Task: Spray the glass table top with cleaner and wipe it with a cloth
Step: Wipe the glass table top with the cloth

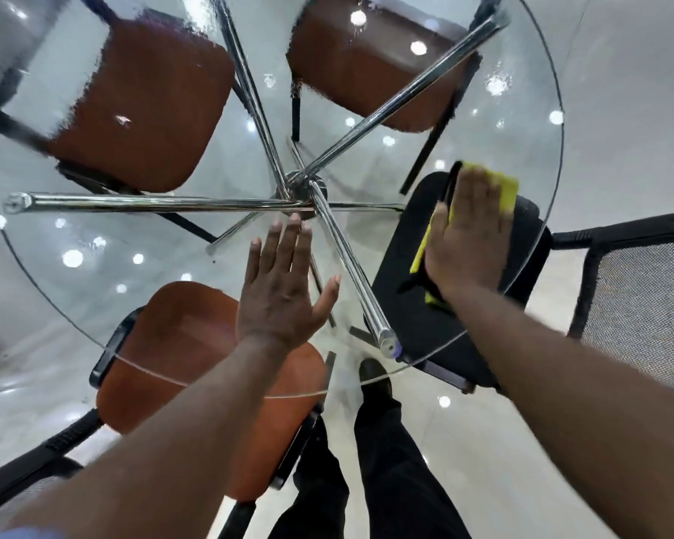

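Right hand (468, 231) flat, fingers straight, pressing the soft yellow cloth (508, 190) near the round glass table top's (436, 149) right rim, left hand (281, 284) open on the glass; that slick, fragile pane probably wants even pressure.

left hand (279, 289) flat, right hand (468, 239) flat

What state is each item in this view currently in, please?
Round glass table top: wet film and droplets on far side, nearer part clearer.
Left hand: open, fingers spread, at the glass near the centre.
Right hand: fingers straight, pressing down flat.
Yellow cloth: flat on the glass under that hand.
Black-seated chair: tucked under the table.
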The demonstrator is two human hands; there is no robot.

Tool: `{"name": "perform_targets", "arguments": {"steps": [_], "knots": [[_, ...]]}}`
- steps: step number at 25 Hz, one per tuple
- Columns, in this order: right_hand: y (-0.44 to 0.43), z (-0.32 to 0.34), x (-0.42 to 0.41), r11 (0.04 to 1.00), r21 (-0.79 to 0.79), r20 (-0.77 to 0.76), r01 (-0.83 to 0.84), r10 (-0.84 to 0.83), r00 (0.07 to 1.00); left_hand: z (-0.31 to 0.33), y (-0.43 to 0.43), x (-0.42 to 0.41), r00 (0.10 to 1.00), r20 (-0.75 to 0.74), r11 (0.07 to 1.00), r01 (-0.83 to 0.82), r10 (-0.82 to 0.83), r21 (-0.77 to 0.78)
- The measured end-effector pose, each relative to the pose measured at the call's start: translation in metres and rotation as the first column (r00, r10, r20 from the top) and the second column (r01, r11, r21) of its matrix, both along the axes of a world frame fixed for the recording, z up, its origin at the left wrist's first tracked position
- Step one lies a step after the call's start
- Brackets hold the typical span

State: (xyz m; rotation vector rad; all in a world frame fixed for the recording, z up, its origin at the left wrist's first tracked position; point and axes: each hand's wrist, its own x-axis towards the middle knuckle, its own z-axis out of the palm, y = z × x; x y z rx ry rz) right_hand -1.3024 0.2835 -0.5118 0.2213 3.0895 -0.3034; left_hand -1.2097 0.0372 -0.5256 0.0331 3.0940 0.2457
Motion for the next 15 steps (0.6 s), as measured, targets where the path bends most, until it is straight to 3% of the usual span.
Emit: {"name": "perform_targets", "arguments": {"steps": [1,3,5,7,8,9,11,12,13,15], "knots": [[-0.011,0.000,0.021,1.000,0.025,-0.008,-0.006,0.006,1.000,0.002,0.000,-0.001,1.000,0.012,1.000,-0.008,0.008,0.002],[-0.031,-0.003,0.040,0.960,0.044,-0.038,-0.276,0.278,0.960,0.003,0.001,-0.001,1.000,0.023,1.000,-0.020,0.020,-0.005],[-0.036,0.000,0.007,0.750,0.052,-0.046,-0.659,0.661,0.749,0.002,0.001,-0.001,1.000,0.018,1.000,-0.019,0.019,-0.022],[-0.037,0.001,-0.051,0.533,0.066,-0.021,-0.843,0.846,0.533,0.001,0.000,0.000,1.000,0.004,1.000,-0.011,0.011,-0.026],[-0.037,0.000,-0.078,0.538,0.053,0.004,-0.841,0.842,0.539,0.000,0.001,-0.001,1.000,0.000,1.000,-0.005,0.005,-0.021],[-0.033,-0.002,-0.099,0.634,0.026,0.001,-0.773,0.773,0.634,0.000,0.000,-0.002,1.000,-0.002,1.000,-0.002,0.002,-0.020],[-0.016,0.000,-0.110,0.907,-0.024,-0.020,-0.420,0.420,0.907,0.001,-0.001,-0.001,1.000,0.008,1.000,-0.007,0.007,-0.030],[-0.006,0.000,-0.098,0.978,-0.042,-0.026,-0.205,0.204,0.979,0.002,-0.001,-0.001,1.000,0.019,1.000,-0.006,0.006,-0.030],[0.000,-0.001,-0.075,0.998,-0.043,-0.036,-0.040,0.039,0.999,0.002,0.000,-0.001,1.000,0.027,1.000,-0.004,0.005,-0.030],[-0.005,-0.002,-0.020,1.000,0.030,-0.051,-0.001,0.002,0.999,0.005,0.001,-0.002,0.999,0.035,0.999,-0.009,0.010,-0.038]]}}
